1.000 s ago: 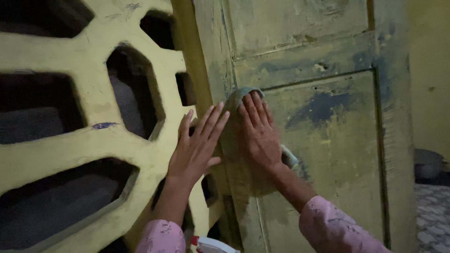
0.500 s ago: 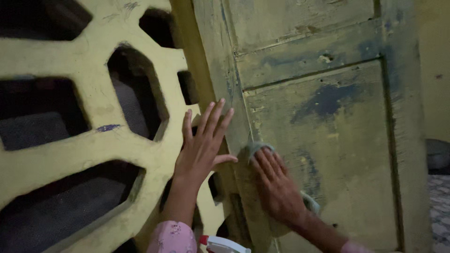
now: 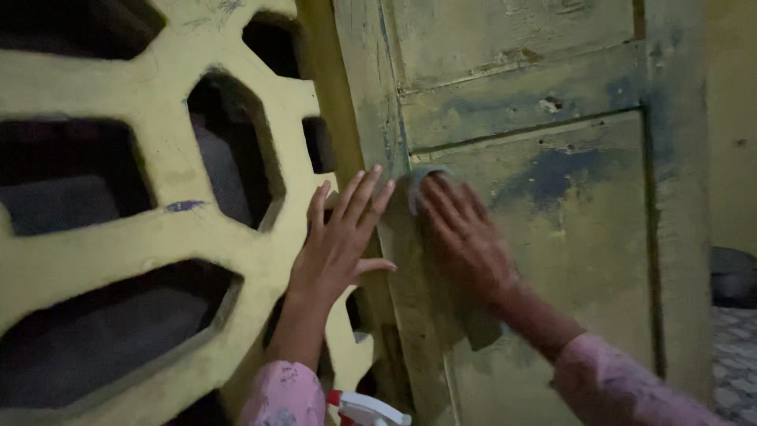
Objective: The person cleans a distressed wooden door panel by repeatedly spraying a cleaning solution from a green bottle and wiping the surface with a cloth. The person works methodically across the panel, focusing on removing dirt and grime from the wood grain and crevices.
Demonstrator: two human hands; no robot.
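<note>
My right hand (image 3: 465,237) lies flat on a grey cloth (image 3: 422,177) and presses it against the worn yellow wooden door (image 3: 552,158), near the panel's upper left corner. Part of the cloth hangs below my wrist. My left hand (image 3: 339,241) rests open, fingers spread, on the yellow lattice wall (image 3: 158,229) beside the door's edge. Both arms wear pink patterned sleeves.
A white spray bottle with a red nozzle (image 3: 367,409) shows at the bottom edge under my left arm. The lattice wall has several dark openings. At the right, past the door, are a yellow wall, a dark round vessel (image 3: 733,276) and a patterned floor.
My right hand has slid the cloth down the door and then back up toward the panel's upper left corner. My left hand has stayed on the lattice wall.
</note>
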